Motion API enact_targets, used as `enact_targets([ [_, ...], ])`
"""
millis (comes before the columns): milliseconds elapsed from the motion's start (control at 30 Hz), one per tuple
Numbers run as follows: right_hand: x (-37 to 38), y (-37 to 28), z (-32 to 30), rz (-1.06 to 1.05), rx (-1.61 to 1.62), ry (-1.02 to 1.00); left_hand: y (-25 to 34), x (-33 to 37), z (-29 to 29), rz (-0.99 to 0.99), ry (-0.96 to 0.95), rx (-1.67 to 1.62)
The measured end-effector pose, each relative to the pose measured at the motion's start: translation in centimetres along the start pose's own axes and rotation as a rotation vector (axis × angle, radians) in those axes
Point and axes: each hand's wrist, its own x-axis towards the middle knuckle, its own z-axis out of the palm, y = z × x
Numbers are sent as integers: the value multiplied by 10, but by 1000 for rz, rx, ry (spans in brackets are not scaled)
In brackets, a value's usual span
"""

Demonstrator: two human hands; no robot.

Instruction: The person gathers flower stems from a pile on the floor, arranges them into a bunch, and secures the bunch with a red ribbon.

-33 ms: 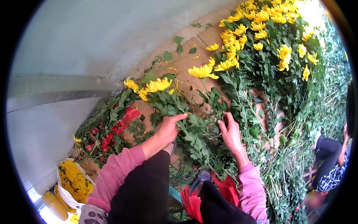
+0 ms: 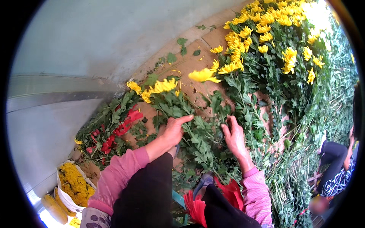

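My left hand (image 2: pixel 173 131) is wrapped round a small bunch of leafy chrysanthemum stems (image 2: pixel 178 104), its thumb laid across them. Their yellow heads (image 2: pixel 163 86) point away from me. Just to the right, my right hand (image 2: pixel 234 136) is closed with thumb and fingers round a leafy chrysanthemum stem, and a single yellow bloom (image 2: pixel 203 75) stands at the far end, slightly blurred. The leaves of both overlap between my hands, above my knees. Exactly where the right fingers meet the stem is partly hidden by leaves.
A large heap of cut chrysanthemums (image 2: pixel 266 53) lies at the right. Bundles with red ties (image 2: pixel 110 142) rest by the pale wall (image 2: pixel 76 45). Red strips (image 2: pixel 195 209) hang near my legs. A white sack of yellow flowers (image 2: pixel 74 184) stands lower left; another person (image 2: pixel 336 163) sits far right.
The single bloom by my right hand has shifted slightly left and down. The bunch in my left hand has moved a little to the right. Both grips look the same.
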Motion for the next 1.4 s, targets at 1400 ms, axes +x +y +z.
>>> enact_targets([
  [1400, -19, 42, -11, -138, -296, 294, -14, 14, 57, -61, 72, -75],
])
